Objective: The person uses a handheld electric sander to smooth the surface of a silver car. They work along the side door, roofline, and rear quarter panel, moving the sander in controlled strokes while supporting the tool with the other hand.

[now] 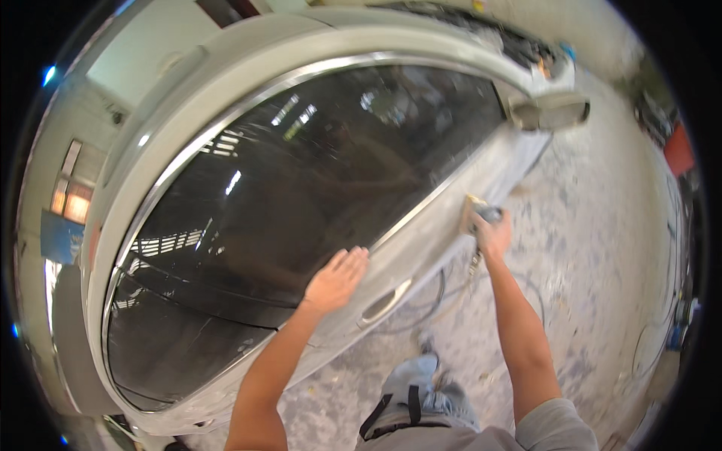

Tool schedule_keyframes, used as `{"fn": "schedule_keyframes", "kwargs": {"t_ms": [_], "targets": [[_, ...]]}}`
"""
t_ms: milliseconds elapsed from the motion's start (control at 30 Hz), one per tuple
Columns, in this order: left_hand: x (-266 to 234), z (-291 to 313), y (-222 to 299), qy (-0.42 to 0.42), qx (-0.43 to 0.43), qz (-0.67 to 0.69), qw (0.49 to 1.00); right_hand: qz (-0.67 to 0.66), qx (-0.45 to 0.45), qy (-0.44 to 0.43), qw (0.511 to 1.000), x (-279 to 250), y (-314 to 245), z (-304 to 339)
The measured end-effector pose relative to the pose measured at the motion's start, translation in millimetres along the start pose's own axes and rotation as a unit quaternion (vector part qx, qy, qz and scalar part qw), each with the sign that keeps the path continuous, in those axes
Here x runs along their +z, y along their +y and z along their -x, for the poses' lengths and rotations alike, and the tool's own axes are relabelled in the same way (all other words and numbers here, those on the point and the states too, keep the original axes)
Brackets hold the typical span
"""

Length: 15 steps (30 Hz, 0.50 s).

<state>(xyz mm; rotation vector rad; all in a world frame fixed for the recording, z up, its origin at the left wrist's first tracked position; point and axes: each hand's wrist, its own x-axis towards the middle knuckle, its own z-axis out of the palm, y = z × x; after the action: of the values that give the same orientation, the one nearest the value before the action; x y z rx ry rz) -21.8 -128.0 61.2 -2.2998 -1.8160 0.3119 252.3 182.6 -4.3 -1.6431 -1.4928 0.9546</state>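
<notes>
A pale grey car door (421, 246) with a dull, dusty surface runs diagonally before me, below a dark side window (301, 180) edged in bright trim. My left hand (338, 281) lies flat, fingers stretched out, at the window's lower edge and holds nothing. Farther forward along the door, my right hand (496, 239) is wrapped round a sander (486, 216) with a dark body. Its yellowish pad edge is against the door panel; the pad's face is hidden. From the tool hangs a hose (474, 263). The door handle (387, 302) sits below and right of my left hand.
A side mirror (553, 113) sticks out at the front of the window. Dark hose (441, 289) loops over the dusty, stained floor (587, 248) beside the car. A red object (678, 150) stands at the far right, near other clutter along the wall.
</notes>
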Motion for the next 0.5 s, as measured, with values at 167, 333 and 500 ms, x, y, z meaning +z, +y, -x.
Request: {"fn": "schedule_keyframes", "kwargs": {"t_ms": [167,333,500], "targets": [[-0.5,1.4,0.5,0.068,0.02,-0.046,0.996,0.05,-0.071,0.064,0.994,-69.1,17.2,-1.7],[-2.0,0.5,25.1,0.057,-0.071,0.019,0.996,0.073,-0.143,-0.062,0.985,-108.3,49.1,53.6],[-4.1,-25.1,128.0,0.073,-0.256,0.178,0.947,0.066,-0.2,-0.135,0.968,-124.0,43.0,91.1]]}}
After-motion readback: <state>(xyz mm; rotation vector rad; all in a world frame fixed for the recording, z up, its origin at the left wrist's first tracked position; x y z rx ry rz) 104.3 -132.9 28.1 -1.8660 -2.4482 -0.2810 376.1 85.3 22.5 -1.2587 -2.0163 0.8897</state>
